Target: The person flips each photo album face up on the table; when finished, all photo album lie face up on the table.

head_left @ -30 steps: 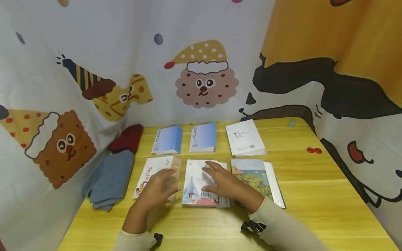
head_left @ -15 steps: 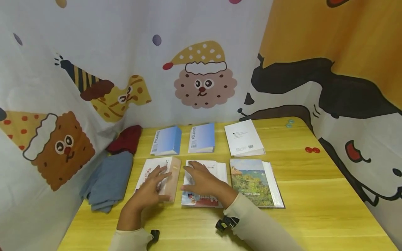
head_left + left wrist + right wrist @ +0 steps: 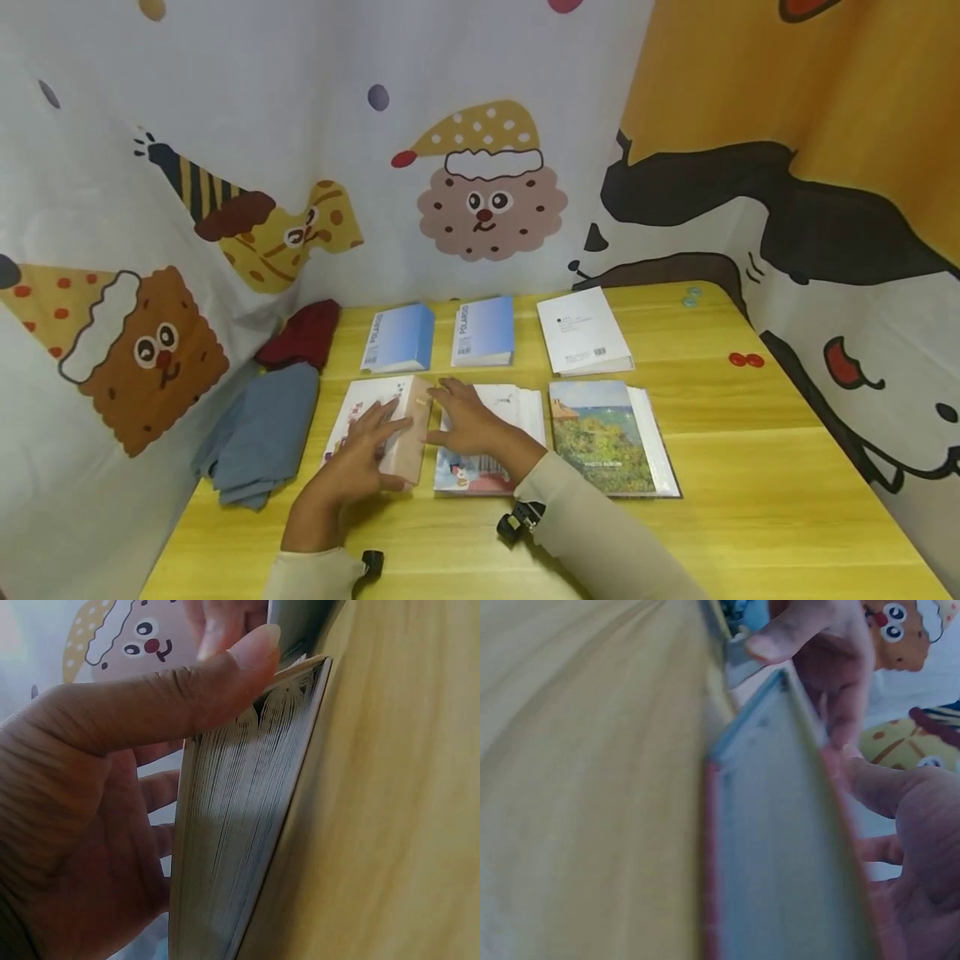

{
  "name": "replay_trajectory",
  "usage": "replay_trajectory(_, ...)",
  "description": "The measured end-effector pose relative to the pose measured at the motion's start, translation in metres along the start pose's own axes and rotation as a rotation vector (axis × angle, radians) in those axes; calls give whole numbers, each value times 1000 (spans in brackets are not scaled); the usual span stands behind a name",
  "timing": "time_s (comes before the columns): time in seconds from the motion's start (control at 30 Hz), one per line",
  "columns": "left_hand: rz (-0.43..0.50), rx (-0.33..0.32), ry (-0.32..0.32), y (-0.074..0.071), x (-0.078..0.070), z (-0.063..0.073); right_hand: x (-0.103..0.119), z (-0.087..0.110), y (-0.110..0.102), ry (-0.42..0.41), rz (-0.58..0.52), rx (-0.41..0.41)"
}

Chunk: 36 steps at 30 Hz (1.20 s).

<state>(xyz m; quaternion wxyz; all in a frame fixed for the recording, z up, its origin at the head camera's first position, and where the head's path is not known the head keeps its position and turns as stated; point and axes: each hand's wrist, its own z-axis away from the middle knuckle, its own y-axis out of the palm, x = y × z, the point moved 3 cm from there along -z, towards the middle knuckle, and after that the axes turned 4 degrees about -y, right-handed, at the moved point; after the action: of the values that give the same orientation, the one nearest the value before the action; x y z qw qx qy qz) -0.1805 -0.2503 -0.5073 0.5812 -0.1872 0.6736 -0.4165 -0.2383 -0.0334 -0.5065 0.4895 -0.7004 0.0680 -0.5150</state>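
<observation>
The right hand (image 3: 471,423) has shifted leftward across the middle album (image 3: 487,477); fingers spread on both sides, the left hand (image 3: 358,463) lies over the left album (image 3: 382,388), lower left of centre.

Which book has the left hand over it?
The peach-spined book at the near row's left end. The left hand hides part of it; the right hand is mostly over the middle book; the rest have none.

Cartoon curtains (image 3: 285,83) (smiling biscuits (image 3: 517,225)) and a wood-grain table (image 3: 757,492) suggest a home.
</observation>
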Motion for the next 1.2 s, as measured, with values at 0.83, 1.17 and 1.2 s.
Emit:
replay_trajectory(0.83, -22, -26, 17, 4, 4, -2, -13, -48, -6, 179, 198, 55)
replay_trajectory(1.17, -46, -39, 24, 2, 5, 0, -18, -62, 2, 223, 189, 65)
replay_trajectory(1.2, -34, -41, 32, 1, 5, 0, -18, -62, 2, 219, 181, 56)
